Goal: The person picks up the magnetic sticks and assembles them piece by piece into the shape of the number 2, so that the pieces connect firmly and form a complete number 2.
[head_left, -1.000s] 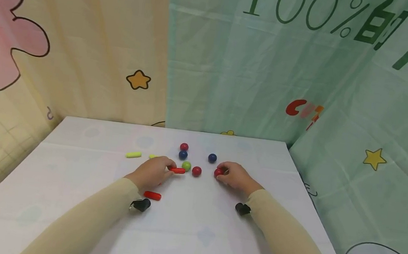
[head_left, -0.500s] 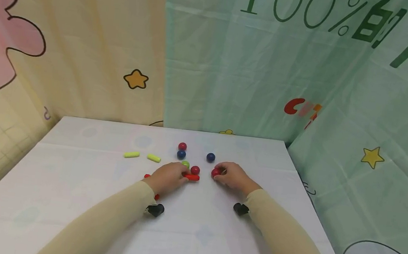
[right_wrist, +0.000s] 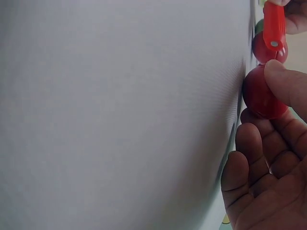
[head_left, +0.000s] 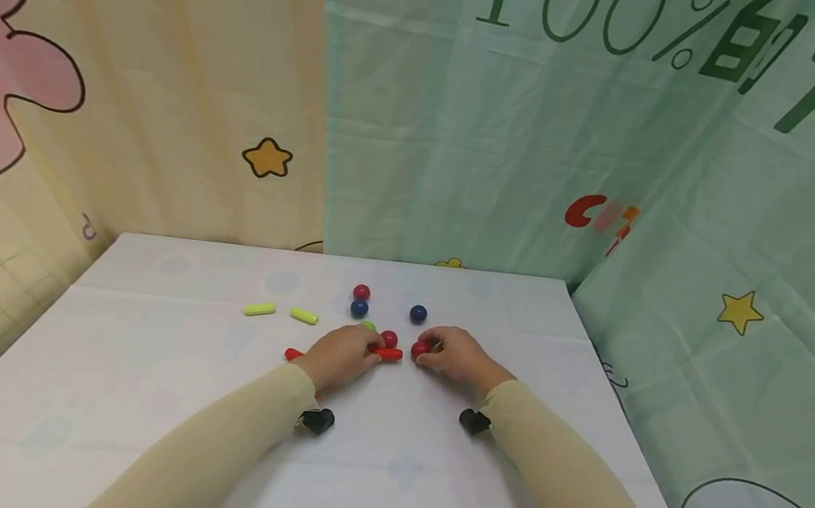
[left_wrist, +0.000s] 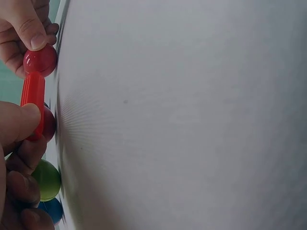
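Observation:
Low over the white table, my left hand [head_left: 343,357] pinches a red rod [head_left: 390,354] between thumb and fingers. A small metal tip shows at the rod's free end in the right wrist view. My right hand [head_left: 459,356] holds a shiny red ball [right_wrist: 263,93] between thumb and fingers. The rod's free end points at this ball, with a narrow gap between them in the head view. Another red ball [head_left: 389,338] sits just behind the rod. Beside the left fingers, a green ball [left_wrist: 47,180] is partly hidden, with a blue ball [left_wrist: 51,210] near it.
Farther back on the table [head_left: 383,469] lie a red ball [head_left: 361,291] and a blue ball [head_left: 359,309], close together. Another blue ball [head_left: 418,314] is to their right. Two yellow-green rods [head_left: 304,316] lie at left. A red rod [head_left: 293,354] is partly behind the left wrist.
My left hand has moved right with the red rod, past the green ball to the front of a red ball. The right hand has shifted slightly left with its ball, narrowing the gap.

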The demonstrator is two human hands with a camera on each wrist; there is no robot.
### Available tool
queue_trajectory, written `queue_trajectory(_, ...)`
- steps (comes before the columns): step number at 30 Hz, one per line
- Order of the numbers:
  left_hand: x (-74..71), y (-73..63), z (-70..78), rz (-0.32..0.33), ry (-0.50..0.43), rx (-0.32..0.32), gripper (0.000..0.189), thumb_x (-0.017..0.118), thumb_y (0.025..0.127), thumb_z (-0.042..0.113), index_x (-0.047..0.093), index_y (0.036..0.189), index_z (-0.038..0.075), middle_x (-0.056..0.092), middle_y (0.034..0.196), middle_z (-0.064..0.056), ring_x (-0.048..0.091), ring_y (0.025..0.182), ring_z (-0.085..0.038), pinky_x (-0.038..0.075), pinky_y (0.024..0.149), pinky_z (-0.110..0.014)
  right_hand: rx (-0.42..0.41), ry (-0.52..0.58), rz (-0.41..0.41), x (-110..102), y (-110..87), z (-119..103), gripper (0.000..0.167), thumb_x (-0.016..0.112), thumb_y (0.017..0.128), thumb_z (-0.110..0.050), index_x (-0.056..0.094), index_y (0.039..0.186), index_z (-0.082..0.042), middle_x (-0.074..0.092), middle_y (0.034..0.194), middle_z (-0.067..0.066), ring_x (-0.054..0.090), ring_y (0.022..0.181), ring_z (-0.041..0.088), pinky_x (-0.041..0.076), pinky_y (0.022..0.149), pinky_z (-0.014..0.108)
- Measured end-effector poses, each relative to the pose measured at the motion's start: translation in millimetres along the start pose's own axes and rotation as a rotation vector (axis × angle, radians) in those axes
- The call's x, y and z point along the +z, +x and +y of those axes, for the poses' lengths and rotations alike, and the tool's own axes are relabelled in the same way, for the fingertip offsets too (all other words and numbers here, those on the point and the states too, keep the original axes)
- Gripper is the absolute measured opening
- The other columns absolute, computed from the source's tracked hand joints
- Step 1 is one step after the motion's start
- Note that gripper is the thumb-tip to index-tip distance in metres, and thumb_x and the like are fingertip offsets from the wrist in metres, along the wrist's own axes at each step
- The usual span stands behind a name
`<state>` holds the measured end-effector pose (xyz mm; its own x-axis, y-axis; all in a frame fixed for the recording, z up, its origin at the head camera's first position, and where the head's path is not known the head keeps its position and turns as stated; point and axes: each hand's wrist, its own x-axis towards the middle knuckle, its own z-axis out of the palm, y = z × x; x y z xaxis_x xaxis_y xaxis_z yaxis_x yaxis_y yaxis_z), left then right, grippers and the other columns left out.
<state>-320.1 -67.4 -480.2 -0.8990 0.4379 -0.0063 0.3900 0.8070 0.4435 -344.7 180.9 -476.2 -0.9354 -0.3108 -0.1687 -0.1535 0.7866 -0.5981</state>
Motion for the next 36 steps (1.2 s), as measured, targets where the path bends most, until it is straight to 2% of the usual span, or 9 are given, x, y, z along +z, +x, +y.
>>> queue_trajectory(6,-0.1,0.4,-0.2,-0.006,-0.018,-0.025,0.033,0.073,0.100,0.028,0.073,0.130,0.014,0.071,0.110,0.002,0.064,0.103,-0.018,0.056,0.103,-0.042,-0.010,0.012,-0.003,2.6,-0.1,-0.9,0.038,0.082,0.093,-0.025,0.072,0.127,-0.012,0.071,0.107,0.001,0.061,0.094,0.018,0.055,0.083,0.031)
queue_trajectory(13,-1.3,1.9,0.1,-0.003,-0.006,-0.011,0.031,0.072,0.101,0.026,0.072,0.130,0.015,0.073,0.123,-0.002,0.067,0.119,-0.023,0.053,0.109,-0.045,-0.011,0.003,0.000,4.1,-0.4,-5.3,0.038,0.082,0.093,-0.025,0.072,0.127,-0.013,0.071,0.106,0.000,0.061,0.091,0.016,0.054,0.078,0.029)
queue_trajectory(29,0.5,5.2,2.3,-0.016,-0.004,-0.028,0.034,0.072,0.101,0.027,0.072,0.132,0.014,0.073,0.125,-0.003,0.066,0.120,-0.023,0.054,0.109,-0.045,-0.050,0.002,-0.005,7.8,2.6,-4.3,0.033,0.082,0.093,-0.026,0.074,0.122,-0.014,0.071,0.103,-0.001,0.060,0.087,0.016,0.053,0.075,0.027)
queue_trajectory(36,0.7,5.6,1.5,-0.013,0.000,-0.025,0.035,0.073,0.101,0.026,0.071,0.133,0.013,0.072,0.127,-0.003,0.065,0.122,-0.024,0.053,0.110,-0.045,-0.029,0.027,-0.015,7.6,2.9,-3.8,0.034,0.082,0.093,-0.025,0.073,0.123,-0.014,0.069,0.101,0.000,0.060,0.086,0.018,0.053,0.073,0.028)
